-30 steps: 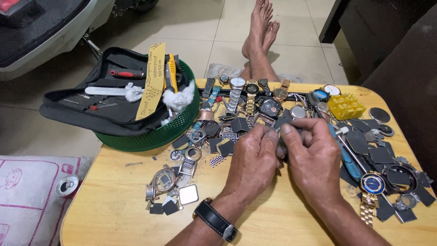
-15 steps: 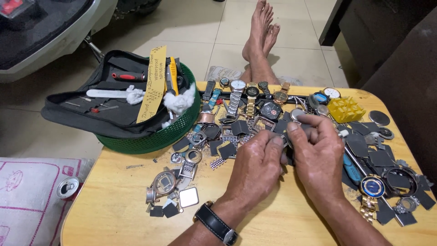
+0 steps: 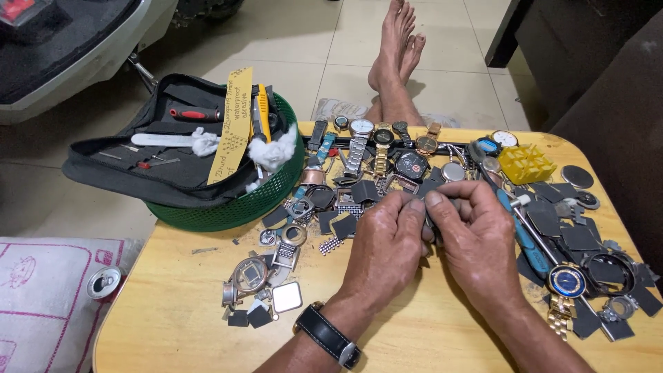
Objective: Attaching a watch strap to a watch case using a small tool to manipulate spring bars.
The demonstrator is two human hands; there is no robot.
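My left hand [image 3: 384, 243] and my right hand [image 3: 474, 238] meet over the middle of a wooden table [image 3: 173, 304], fingers pinched together on a small dark watch part [image 3: 429, 220] that is mostly hidden between them. A black wristwatch [image 3: 329, 336] is on my left wrist. Just beyond my fingers lies a row of wristwatches [image 3: 378, 141] and a scatter of watch cases and dark square pieces [image 3: 324, 207]. A blue-handled tool [image 3: 526, 236] lies right of my right hand.
A green basket [image 3: 235, 207] holding an open black tool pouch [image 3: 145, 162] stands at the table's far left. A yellow block [image 3: 526, 163] and a blue-dial watch [image 3: 568, 282] lie right. Bare feet [image 3: 397, 48] rest on the tiled floor beyond. A can [image 3: 103, 282] sits left.
Both hands have stayed together on the small part, shifting slightly toward me and turning it between the fingertips. Nothing else on the table moved.
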